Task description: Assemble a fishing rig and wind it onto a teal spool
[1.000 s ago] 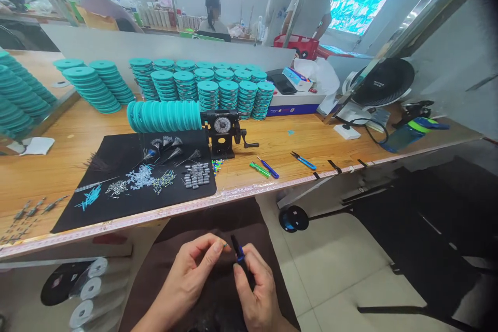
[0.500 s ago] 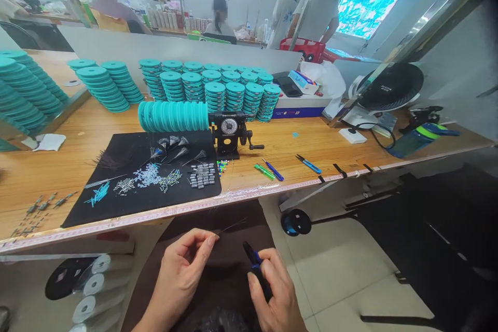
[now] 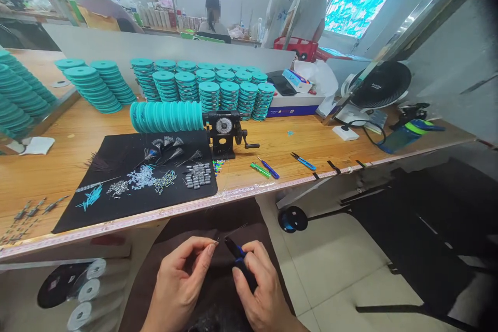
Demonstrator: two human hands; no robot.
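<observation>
Both hands work above a dark brown cloth (image 3: 202, 225) in front of the worktop (image 3: 276, 137). The left hand (image 3: 181, 277) has its thumb and index finger pinched together on a thin wire (image 3: 238, 230). The wire projects from the fingertips toward the right and away from the person. A small item shows at the pinch point; it is too small to identify.

The right hand (image 3: 259, 282) has its fingers wrapped around the black and blue handles of the pliers (image 3: 233, 249). The nose of the pliers points up and leftward and lies just beside the left fingertips. Contact between nose and wire cannot be determined, nor can the opening of the nose.

A black mat (image 3: 155, 205) lies on the worktop, reaching its front edge. Placed on the mat, left to right along the front: blue tubes (image 3: 91, 197), small metal parts (image 3: 118, 188), clear pieces (image 3: 142, 177), a further pile of small parts (image 3: 165, 181) and grey cylinders (image 3: 198, 175). Bundles of fine wire lie behind them.

At the rear right corner of the mat stands a black winder (image 3: 223, 132) with dial and crank; a row of teal spools (image 3: 167, 116) extends leftward from it. Stacked teal discs (image 3: 209, 94) stand behind. To the right of the winder lie a green tool (image 3: 260, 170), a blue screwdriver (image 3: 269, 167) and blue snips (image 3: 303, 161).
</observation>
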